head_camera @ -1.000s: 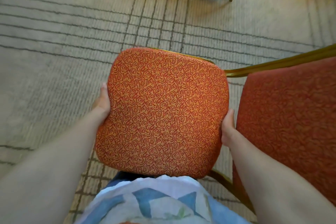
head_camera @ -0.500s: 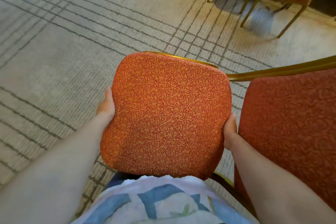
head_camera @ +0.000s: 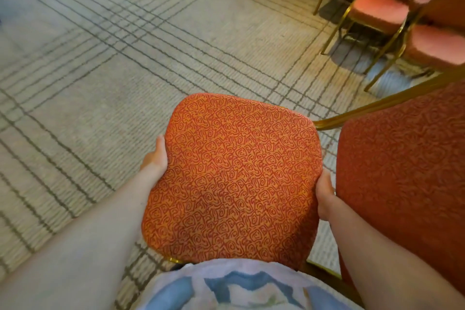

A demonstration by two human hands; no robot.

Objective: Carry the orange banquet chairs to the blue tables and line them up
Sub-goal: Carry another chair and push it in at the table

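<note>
I hold an orange banquet chair with a swirl-patterned seat and gold frame in front of my body, above the carpet. My left hand grips the seat's left edge; my right hand grips its right edge. The fingers of both hands are hidden under the cushion. The chair's backrest rises at the right, its gold frame bar crossing above it. No blue table is in view.
Beige carpet with dark grid lines spreads to the left and ahead. A row of orange chairs with gold legs stands at the upper right, close to a wall. My patterned blue-white shirt fills the bottom edge.
The view has swung: the row of chairs has come further into sight at the upper right and the carpet lines have shifted. Both hands keep the same grip on the seat.
</note>
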